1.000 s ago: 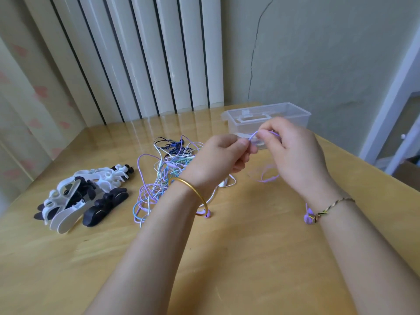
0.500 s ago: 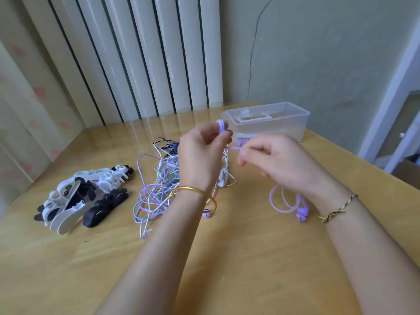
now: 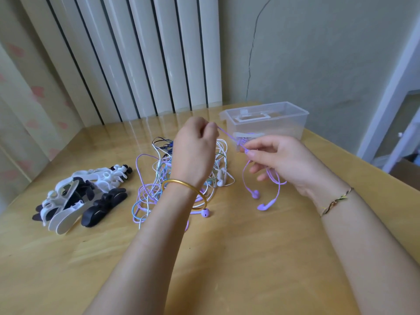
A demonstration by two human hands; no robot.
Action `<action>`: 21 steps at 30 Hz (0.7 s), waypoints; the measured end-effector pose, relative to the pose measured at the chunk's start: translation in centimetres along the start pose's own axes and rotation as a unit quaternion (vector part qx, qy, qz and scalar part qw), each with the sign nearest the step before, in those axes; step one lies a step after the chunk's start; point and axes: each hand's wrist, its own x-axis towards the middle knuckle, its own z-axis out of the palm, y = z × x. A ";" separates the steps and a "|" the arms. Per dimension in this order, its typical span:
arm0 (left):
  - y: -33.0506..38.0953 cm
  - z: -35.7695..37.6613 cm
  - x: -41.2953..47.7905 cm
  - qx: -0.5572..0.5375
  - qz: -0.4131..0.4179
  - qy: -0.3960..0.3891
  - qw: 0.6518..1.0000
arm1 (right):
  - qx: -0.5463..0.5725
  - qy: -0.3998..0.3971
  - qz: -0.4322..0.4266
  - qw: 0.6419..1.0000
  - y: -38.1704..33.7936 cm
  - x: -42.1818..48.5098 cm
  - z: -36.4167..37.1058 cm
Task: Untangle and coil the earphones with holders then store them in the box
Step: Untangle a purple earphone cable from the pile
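Gold bangle (image 3: 184, 186) on left wrist, braided cord bracelet (image 3: 336, 200) on right.

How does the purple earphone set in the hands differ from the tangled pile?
The purple set is stretched taut between the left hand and right hand; the pile lies loose on the table. The purple set is one colour; the pile mixes purple, blue, white and dark cables. Both are wired earphones outside the box.
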 end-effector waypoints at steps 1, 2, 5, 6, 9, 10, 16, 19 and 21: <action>0.0 0.0 0.0 -0.017 0.000 0.021 1.000 | 0.044 -0.020 0.013 0.999 -0.1 -0.1 0.0; 0.1 0.0 0.0 -0.026 0.002 0.039 0.999 | 0.086 -0.036 0.024 0.995 -0.1 -0.1 0.0; 0.2 0.0 -0.1 -0.035 0.008 0.077 0.996 | 0.159 -0.040 0.038 0.986 -0.2 0.1 -0.3; 0.2 0.0 -0.1 -0.043 0.005 0.084 0.996 | 0.160 -0.034 0.040 0.986 -0.1 0.1 -0.4; 0.3 -0.1 0.1 -0.068 0.002 0.099 0.993 | 0.126 -0.001 0.059 0.990 0.1 0.2 -0.4; 0.4 -0.1 0.1 -0.073 0.005 0.107 0.992 | 0.114 0.014 0.065 0.991 0.2 0.3 -0.4; 0.6 -0.3 0.3 -0.109 -0.009 0.085 0.990 | 0.089 0.029 0.041 0.995 0.0 0.2 0.3; 0.5 -0.1 0.3 -0.126 -0.024 0.064 0.990 | 0.046 -0.008 0.018 0.999 -0.2 0.0 1.2; 0.6 -0.1 0.3 -0.137 -0.029 0.055 0.989 | 0.044 -0.025 -0.002 0.999 -0.2 -0.1 1.6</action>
